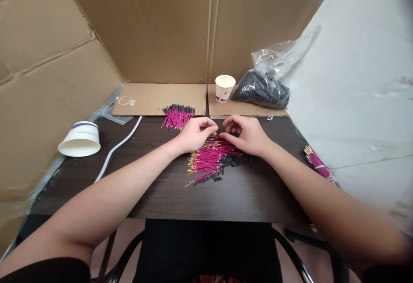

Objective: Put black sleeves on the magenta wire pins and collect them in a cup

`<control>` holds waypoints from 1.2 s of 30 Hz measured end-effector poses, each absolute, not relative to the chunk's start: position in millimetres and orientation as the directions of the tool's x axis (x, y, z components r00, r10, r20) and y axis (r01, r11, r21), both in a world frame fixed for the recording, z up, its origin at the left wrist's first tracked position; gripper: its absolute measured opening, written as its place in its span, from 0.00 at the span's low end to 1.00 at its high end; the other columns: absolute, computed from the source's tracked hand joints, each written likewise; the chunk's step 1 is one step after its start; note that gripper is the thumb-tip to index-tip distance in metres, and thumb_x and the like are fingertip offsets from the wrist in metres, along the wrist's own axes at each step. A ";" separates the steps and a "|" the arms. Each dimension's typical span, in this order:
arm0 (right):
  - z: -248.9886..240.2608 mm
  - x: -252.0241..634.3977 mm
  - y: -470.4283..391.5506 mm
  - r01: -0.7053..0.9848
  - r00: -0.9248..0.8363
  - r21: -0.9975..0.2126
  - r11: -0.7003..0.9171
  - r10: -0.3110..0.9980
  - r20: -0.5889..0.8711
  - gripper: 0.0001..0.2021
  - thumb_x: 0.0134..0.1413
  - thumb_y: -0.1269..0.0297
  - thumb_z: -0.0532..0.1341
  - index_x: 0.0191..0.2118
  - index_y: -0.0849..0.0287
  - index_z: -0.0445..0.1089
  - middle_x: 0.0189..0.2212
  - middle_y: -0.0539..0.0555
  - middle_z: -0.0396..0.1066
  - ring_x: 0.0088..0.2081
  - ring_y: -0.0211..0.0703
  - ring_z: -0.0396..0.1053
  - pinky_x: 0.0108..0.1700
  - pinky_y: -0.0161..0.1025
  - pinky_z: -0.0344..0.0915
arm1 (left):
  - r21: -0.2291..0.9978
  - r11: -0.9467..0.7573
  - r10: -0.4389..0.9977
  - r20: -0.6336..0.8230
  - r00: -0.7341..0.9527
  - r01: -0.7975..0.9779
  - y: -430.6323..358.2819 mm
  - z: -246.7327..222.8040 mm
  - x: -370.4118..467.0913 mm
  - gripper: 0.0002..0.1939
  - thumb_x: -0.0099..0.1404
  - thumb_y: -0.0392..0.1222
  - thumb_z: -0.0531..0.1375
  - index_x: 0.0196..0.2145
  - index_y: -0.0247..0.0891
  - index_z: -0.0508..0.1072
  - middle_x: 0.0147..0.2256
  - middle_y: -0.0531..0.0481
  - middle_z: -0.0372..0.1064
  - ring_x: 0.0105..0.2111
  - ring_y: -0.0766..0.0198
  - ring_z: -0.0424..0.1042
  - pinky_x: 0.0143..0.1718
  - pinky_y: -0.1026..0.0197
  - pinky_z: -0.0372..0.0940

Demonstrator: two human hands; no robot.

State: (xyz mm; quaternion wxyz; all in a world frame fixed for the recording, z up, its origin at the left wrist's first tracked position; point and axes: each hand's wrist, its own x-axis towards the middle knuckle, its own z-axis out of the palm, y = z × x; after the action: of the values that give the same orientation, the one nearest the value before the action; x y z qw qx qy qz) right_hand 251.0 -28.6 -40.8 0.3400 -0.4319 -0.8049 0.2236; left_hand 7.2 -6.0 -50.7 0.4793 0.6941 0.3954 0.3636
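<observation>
Over the middle of the dark table, my left hand and my right hand face each other with their fingertips almost touching. Both are closed in a pinch around something small and dark, too small to make out. Just below them lies a pile of magenta wires with gold-coloured tips. Short black tubes are scattered along the pile's right and lower edges. Behind my left hand, a bundle of magenta wires with black ends rests near the cardboard edge.
A paper cup stands on cardboard beside a clear bag of black tubes. Another cup lies tipped at the left, near a white cable. A tied wire bundle sits at the right edge.
</observation>
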 end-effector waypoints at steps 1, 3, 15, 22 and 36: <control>-41.6 252.4 -26.7 0.585 -0.401 -0.609 0.535 0.844 0.356 0.08 0.65 0.61 0.73 0.45 0.56 0.77 0.36 0.54 0.80 0.36 0.44 0.73 0.44 0.44 0.69 | 0.954 -0.221 0.906 0.124 0.405 0.204 -5.3 -51.4 7.6 0.05 0.74 0.40 0.67 0.39 0.37 0.81 0.36 0.45 0.84 0.34 0.62 0.78 0.44 0.55 0.76; -44.3 254.8 -22.7 0.644 -0.433 -0.526 0.555 0.832 0.347 0.05 0.66 0.64 0.72 0.41 0.56 0.76 0.38 0.55 0.79 0.41 0.47 0.74 0.48 0.46 0.68 | 0.959 -0.202 0.919 0.115 0.378 0.199 -4.4 -52.2 8.3 0.05 0.75 0.39 0.66 0.39 0.38 0.79 0.36 0.45 0.83 0.33 0.63 0.77 0.42 0.56 0.76; -54.7 259.3 -20.1 0.758 -0.535 -0.304 0.577 0.817 0.217 0.06 0.76 0.68 0.63 0.42 0.58 0.75 0.45 0.63 0.77 0.49 0.58 0.71 0.57 0.53 0.68 | 0.970 -0.179 0.932 0.115 0.343 0.162 -4.2 -54.3 9.1 0.07 0.70 0.32 0.69 0.46 0.35 0.84 0.39 0.43 0.85 0.39 0.60 0.83 0.48 0.53 0.78; -45.3 255.7 -22.8 0.710 -0.403 -0.437 0.551 0.828 0.389 0.06 0.77 0.66 0.58 0.42 0.56 0.69 0.42 0.62 0.77 0.44 0.54 0.72 0.50 0.49 0.69 | 0.976 -0.165 0.955 0.121 0.272 0.143 -3.8 -54.4 6.9 0.08 0.73 0.37 0.70 0.48 0.36 0.88 0.40 0.41 0.87 0.37 0.60 0.81 0.44 0.54 0.78; -41.6 250.4 -26.6 0.580 -0.258 -0.589 0.563 0.813 0.523 0.08 0.72 0.64 0.67 0.44 0.57 0.86 0.40 0.56 0.86 0.37 0.47 0.80 0.42 0.44 0.72 | 0.995 -0.063 0.979 0.046 0.200 0.078 -0.4 -54.1 9.8 0.05 0.74 0.33 0.69 0.46 0.35 0.86 0.41 0.41 0.85 0.35 0.63 0.77 0.37 0.60 0.71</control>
State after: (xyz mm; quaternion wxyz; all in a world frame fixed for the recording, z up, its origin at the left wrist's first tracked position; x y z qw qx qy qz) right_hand 250.4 -26.6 -41.6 0.4149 -0.4462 -0.7805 0.1399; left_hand 9.8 -0.4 -54.1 0.5120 0.5814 0.4545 0.4397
